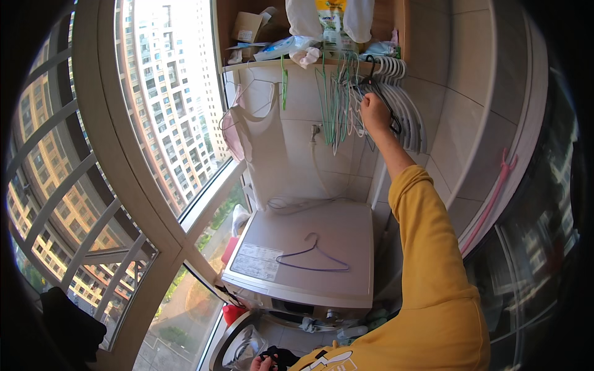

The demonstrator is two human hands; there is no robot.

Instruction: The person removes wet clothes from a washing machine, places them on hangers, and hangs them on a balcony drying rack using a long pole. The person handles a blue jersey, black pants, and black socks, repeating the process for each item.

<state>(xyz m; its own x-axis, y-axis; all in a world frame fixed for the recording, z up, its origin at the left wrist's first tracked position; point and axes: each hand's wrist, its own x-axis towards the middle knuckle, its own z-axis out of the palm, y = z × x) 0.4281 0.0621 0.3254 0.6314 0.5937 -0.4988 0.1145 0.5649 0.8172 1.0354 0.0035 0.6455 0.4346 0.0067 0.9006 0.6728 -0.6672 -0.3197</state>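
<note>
My right hand is raised among the hangers under the shelf, its fingers curled around what looks like a thin wire hanger, mostly hidden by the fist. Green wire hangers hang left of it. A black hanger and several grey-white hangers hang to its right. At the bottom edge, my left hand, partly cut off, holds black cloth. A purple-blue wire hanger lies flat on the top of the front-loading washing machine.
A white sleeveless top hangs at left beside a green hanger. The wooden shelf holds a cardboard box and packets. A tap with a hose is on the wall. Windows flank the left; a pink pole leans at right.
</note>
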